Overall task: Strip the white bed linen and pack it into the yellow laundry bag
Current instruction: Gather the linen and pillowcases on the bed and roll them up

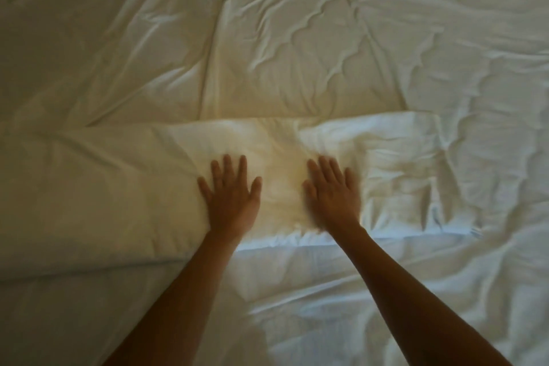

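Left hand [231, 194]: palm down, fingers straight and slightly spread, lower centre of frame.
Right hand [332, 191]: palm down, fingers straight, blurred, just right of the left hand.
Forearms: bare, both extended, entering from the bottom edge and converging toward centre.
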